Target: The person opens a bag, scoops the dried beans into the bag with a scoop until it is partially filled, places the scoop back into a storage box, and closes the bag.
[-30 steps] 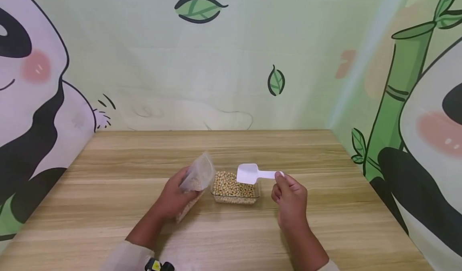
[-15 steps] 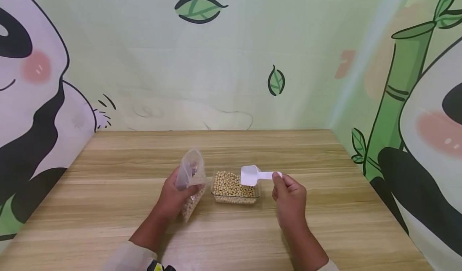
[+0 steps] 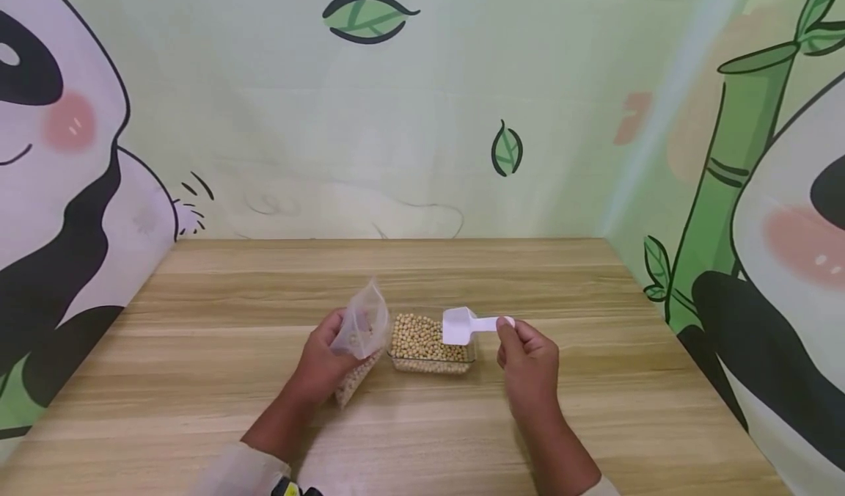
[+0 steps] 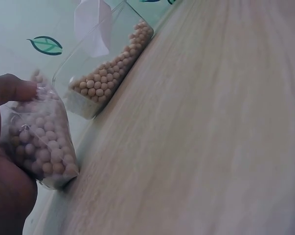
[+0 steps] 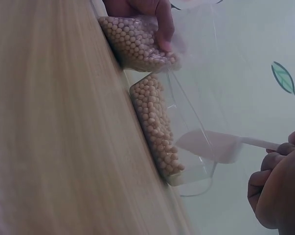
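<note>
My left hand point(image 3: 323, 360) grips a clear plastic bag point(image 3: 363, 327) with its mouth spread upward. Round pale-yellow beans, like soybeans, fill the bag's lower part, as the left wrist view shows of the bag point(image 4: 47, 147). Just right of it stands a clear rectangular container point(image 3: 432, 367) holding more of these beans point(image 3: 416, 334), heaped higher toward the bag side. My right hand point(image 3: 531, 367) pinches the handle end of a white scoop point(image 3: 457, 326). The scoop's head lies over the container's right part, and in the right wrist view the scoop point(image 5: 218, 147) dips inside the rim.
Everything is on a wood-grain table point(image 3: 528, 276). Behind it rises a pale green backdrop point(image 3: 264, 114) printed with pandas, leaves and bamboo. A dark device with a yellow patch point(image 3: 288, 489) sits at the left sleeve.
The scoop has moved slightly right and lower over the container. The bag swung upright and left, then tilted back toward the container. The container has stayed in place.
</note>
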Demonstrator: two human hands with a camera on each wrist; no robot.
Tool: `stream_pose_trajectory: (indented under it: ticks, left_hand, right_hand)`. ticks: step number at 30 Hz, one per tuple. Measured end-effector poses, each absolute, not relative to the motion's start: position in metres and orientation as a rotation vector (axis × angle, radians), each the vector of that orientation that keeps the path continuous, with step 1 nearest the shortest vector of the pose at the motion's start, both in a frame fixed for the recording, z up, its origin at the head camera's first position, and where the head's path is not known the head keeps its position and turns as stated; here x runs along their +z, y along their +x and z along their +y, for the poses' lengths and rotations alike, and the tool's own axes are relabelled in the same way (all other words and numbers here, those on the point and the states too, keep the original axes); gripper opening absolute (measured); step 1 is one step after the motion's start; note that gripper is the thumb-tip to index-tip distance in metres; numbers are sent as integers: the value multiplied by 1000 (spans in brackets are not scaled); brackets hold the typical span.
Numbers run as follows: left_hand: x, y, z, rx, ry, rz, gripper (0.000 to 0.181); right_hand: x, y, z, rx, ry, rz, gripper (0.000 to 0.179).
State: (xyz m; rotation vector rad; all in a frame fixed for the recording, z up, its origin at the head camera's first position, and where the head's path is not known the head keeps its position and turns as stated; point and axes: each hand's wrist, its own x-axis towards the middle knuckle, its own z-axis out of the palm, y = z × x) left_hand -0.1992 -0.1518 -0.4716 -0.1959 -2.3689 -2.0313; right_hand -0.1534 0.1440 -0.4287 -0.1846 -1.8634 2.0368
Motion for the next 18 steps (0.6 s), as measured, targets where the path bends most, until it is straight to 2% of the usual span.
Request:
stream_pose_trajectory:
  ticks: [6, 12, 18]
  left_hand:
    - [-475, -201, -152, -1986, -293, -2418, 59]
    - [-475, -201, -153, -1898, -369, -2446, 62]
    - [-478, -201, -155, -1825, -458, -2503, 75]
  right_hand:
    - [-425, -150, 143, 1839, -192, -2065, 31]
    - [-420, -151, 138, 1561, -40, -2213, 29]
    - [-412, -150, 133, 1302, 173, -2284, 46]
